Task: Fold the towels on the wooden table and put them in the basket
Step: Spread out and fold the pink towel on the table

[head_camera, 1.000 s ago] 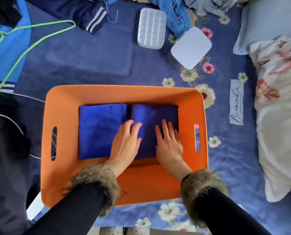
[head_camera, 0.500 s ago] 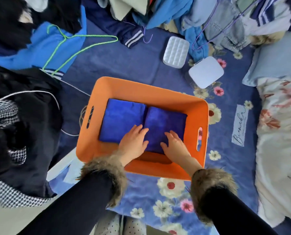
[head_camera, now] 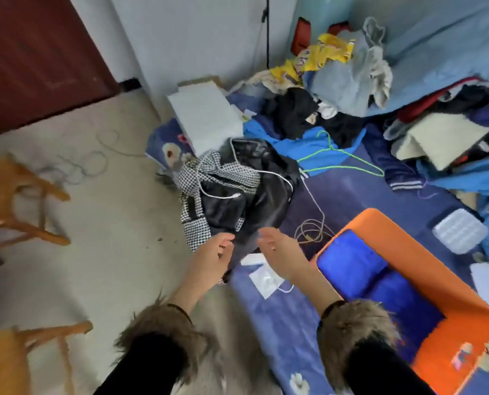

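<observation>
The left hand (head_camera: 212, 259) and right hand (head_camera: 280, 256) hang in the air side by side, palms turned toward each other, fingers loosely spread and holding nothing. Fur-trimmed black sleeves (head_camera: 354, 332) cover both wrists. To the right, two deep-blue folded towels (head_camera: 354, 269) lie side by side inside the orange rectangular basket (head_camera: 437, 269), which rests on a blue floral bedspread (head_camera: 277, 323). No writing is legible. Beyond the hands lies a black and houndstooth jacket (head_camera: 237, 192).

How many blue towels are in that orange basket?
2. One towel lies at the basket's far end, the other towel beside it, nearer the person. Others could be hidden underneath.
</observation>
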`<action>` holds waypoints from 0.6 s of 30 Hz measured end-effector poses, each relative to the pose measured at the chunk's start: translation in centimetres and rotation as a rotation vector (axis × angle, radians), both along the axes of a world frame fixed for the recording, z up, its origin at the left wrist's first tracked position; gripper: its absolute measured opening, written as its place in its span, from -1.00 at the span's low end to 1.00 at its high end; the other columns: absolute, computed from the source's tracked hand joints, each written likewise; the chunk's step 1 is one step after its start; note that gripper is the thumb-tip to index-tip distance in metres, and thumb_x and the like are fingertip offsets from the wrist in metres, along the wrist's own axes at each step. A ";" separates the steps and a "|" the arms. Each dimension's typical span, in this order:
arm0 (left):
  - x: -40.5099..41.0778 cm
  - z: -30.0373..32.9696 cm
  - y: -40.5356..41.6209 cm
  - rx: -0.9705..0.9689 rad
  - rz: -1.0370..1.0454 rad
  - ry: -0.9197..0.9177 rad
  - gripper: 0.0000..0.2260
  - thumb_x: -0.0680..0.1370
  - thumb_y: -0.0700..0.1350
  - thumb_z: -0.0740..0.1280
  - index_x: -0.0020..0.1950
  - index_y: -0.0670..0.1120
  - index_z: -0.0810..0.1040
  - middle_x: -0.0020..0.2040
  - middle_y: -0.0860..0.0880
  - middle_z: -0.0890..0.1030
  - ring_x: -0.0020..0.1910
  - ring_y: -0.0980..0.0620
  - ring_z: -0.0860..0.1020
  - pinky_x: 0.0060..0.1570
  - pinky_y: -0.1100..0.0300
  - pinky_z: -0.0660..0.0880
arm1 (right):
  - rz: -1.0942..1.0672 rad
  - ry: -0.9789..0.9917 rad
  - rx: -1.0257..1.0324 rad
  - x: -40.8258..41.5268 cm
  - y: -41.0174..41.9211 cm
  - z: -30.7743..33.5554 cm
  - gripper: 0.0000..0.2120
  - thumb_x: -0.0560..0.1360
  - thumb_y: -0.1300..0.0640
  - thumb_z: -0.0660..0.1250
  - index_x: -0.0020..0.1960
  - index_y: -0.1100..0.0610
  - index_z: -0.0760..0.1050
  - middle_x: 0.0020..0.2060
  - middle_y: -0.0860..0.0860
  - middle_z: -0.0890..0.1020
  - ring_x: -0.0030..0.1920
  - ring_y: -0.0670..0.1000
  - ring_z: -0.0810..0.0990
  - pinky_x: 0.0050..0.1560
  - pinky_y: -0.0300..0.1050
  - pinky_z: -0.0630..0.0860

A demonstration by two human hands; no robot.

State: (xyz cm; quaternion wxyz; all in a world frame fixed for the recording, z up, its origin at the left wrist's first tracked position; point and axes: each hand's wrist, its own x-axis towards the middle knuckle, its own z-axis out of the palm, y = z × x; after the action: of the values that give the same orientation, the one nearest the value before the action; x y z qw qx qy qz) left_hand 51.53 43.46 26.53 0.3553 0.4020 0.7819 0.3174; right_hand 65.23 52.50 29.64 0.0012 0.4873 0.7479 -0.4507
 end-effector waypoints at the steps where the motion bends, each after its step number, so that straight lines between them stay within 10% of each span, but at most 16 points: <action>1: -2.3 0.8 -1.7 0.013 0.074 -0.008 -0.75 0.56 -0.15 0.22 0.20 -0.19 0.52 0.11 -0.15 0.61 0.06 -0.07 0.59 0.05 0.19 0.44 | 0.064 -0.001 0.023 -3.0 -0.8 0.7 -0.67 0.58 0.13 0.16 0.33 0.16 0.38 0.14 0.14 0.59 0.18 0.15 0.53 0.15 -0.12 0.37; 8: -18.8 3.0 -13.5 0.043 0.501 0.001 -0.76 0.60 -0.11 0.20 0.23 -0.11 0.50 0.08 -0.02 0.57 0.01 0.10 0.50 -0.15 0.50 0.30 | 0.393 0.118 0.063 -23.7 -7.3 2.2 -0.74 0.57 0.20 0.19 0.22 0.25 0.47 0.09 0.17 0.61 0.11 0.15 0.57 0.09 -0.18 0.43; 18: -38.2 2.3 -23.7 -0.014 0.783 0.039 -0.81 0.60 -0.14 0.18 0.16 -0.04 0.51 0.04 -0.02 0.59 -0.02 0.02 0.57 -0.01 0.24 0.43 | 0.563 0.168 0.018 -46.0 -13.3 2.1 -0.72 0.58 0.14 0.19 0.26 0.18 0.45 0.02 0.11 0.61 -0.07 -0.05 0.49 -0.08 -0.31 0.31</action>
State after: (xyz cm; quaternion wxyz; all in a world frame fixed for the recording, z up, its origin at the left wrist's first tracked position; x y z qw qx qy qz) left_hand 13.34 19.81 28.85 0.1951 0.0770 0.8850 0.4157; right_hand 19.19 39.19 31.77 0.0600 0.2217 0.8552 -0.4646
